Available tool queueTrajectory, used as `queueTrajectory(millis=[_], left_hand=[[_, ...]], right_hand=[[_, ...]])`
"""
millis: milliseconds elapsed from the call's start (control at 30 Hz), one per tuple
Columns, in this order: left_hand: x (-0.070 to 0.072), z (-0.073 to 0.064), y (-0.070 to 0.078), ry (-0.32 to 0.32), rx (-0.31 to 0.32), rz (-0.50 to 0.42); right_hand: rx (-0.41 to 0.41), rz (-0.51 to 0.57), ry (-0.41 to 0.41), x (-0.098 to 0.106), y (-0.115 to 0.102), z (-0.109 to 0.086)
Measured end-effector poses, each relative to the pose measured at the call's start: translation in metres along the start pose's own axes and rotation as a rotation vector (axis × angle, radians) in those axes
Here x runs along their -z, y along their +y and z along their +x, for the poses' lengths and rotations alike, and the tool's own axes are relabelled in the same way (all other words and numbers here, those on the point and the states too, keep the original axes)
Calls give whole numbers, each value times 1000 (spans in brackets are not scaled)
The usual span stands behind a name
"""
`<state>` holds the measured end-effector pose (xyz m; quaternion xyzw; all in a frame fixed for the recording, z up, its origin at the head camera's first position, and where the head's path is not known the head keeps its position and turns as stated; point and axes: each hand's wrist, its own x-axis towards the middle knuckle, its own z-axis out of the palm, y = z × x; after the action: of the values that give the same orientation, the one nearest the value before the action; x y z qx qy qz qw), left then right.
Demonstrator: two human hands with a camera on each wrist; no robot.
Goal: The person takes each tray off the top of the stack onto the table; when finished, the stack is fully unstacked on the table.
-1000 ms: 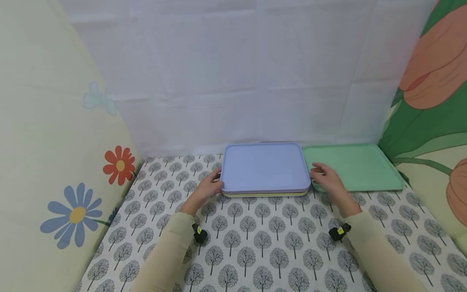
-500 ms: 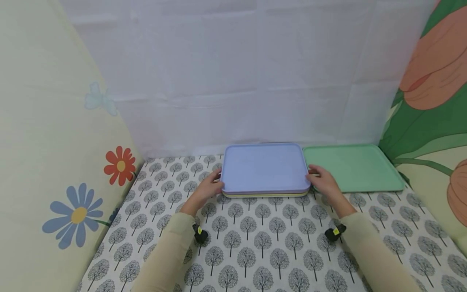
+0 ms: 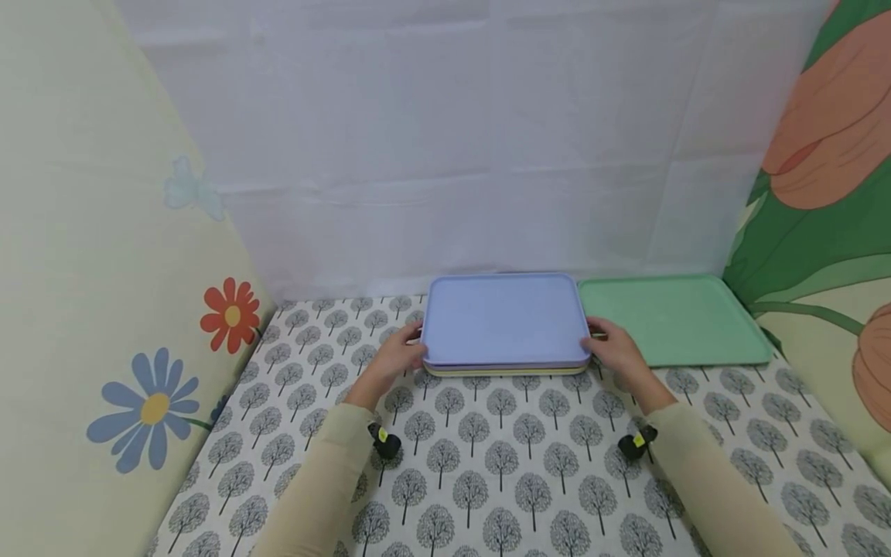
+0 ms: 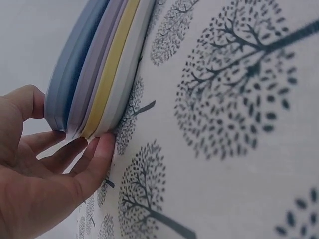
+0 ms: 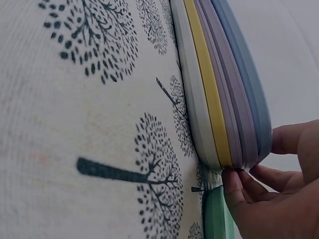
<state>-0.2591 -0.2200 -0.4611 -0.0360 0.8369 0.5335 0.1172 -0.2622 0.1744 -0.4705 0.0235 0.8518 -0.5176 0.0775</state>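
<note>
A light-blue tray (image 3: 506, 319) tops a stack of trays in the middle of the table. Below it the left wrist view shows a purple edge (image 4: 94, 74), a yellow tray (image 4: 112, 74) and a white tray (image 4: 128, 74). At the stack's left end my left hand (image 3: 395, 357) pinches the blue tray, thumb above and index finger at its lower edge. The remaining fingers rest along the lower trays' edges. My right hand (image 3: 618, 352) pinches the blue tray's right end in the same way. A dark gap shows beneath the blue rim in the left wrist view.
Right of the stack a green tray (image 3: 678, 321) lies flat, close to my right hand. A white cloth (image 3: 418, 155) hangs behind the table. The tablecloth (image 3: 501, 480) has a tree print. Flower-printed panels (image 3: 104, 271) stand at both sides.
My right hand has moved left from above the green tray to the blue tray's right end and taken hold of it. My left hand has stayed at the left end.
</note>
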Motion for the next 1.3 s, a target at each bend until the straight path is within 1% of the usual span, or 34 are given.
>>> queueTrajectory(millis=[100,167,233,333,400,467,600,700,800,967,1100,1167,1300], left_hand=[[1,-1,2,8,-3,8],[2,-1,4,11,-17,19],[4,-3,6,28,-33,34],[5,-4,10,44,-35,17],[5,-4,13,44,-32,-37],[5,-5,15,30,-30,-112],[6,-6,16,-18,-36,-274],[6,-6,15,-44,-43,-349],[6,-6,14,-40,-40,-389],[9,-10,15,10,-25,-431],[20,-15,10,32,-19,-464],[27,-17,6,32,-15,-488],[42,-22,0,43,-27,-510]], right_hand=[[-13,8,0,0,-1,0],[-17,10,1,0,-2,-1],[-30,10,3,0,-2,0],[-42,5,4,0,-3,0],[-53,0,6,0,-3,0],[-54,-10,7,0,-3,-1],[-56,-14,3,0,-3,-1],[-62,-11,-1,0,-2,-1],[-71,1,-3,0,-2,-1],[-79,25,-4,1,-1,-2],[-52,9,-6,0,-1,-3],[-34,-1,-6,0,-1,-2],[-17,-11,-5,-1,-1,-2]])
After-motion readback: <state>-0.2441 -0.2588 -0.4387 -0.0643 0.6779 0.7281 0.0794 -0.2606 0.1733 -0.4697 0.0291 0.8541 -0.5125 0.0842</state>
